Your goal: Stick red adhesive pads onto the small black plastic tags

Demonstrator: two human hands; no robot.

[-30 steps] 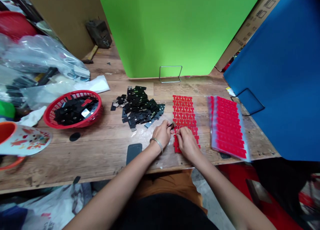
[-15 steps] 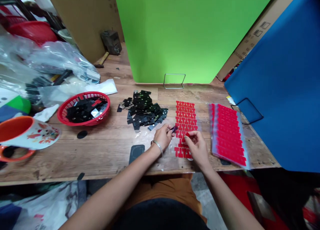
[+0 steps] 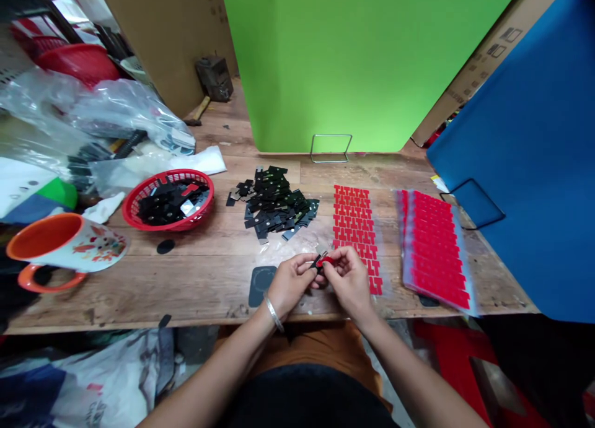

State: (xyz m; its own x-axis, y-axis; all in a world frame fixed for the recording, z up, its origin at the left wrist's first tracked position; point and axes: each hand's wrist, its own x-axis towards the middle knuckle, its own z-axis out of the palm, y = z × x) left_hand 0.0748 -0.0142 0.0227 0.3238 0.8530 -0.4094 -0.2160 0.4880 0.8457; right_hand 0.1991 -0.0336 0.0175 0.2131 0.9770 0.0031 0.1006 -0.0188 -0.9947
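Note:
My left hand (image 3: 290,282) pinches a small black metal piece (image 3: 318,261) near the table's front edge. My right hand (image 3: 349,280) meets it there, its fingers pressing a small red sticker (image 3: 326,261) against that piece. Just right of my hands lies a sheet of red T-shaped stickers (image 3: 356,223) on clear film. A pile of black pieces (image 3: 272,202) sits behind my hands. A stack of further red sticker sheets (image 3: 434,248) lies to the right.
A red basket (image 3: 170,199) holding black pieces stands at the left, with an orange-and-white mug (image 3: 69,245) and plastic bags (image 3: 106,115) beyond it. A dark pad (image 3: 259,284) lies by my left wrist. A green panel (image 3: 353,62) and a blue panel (image 3: 534,149) stand behind and right.
My right hand has lifted off the sticker sheet with a red sticker and come together with my left hand and its black piece, nearer the table's front edge.

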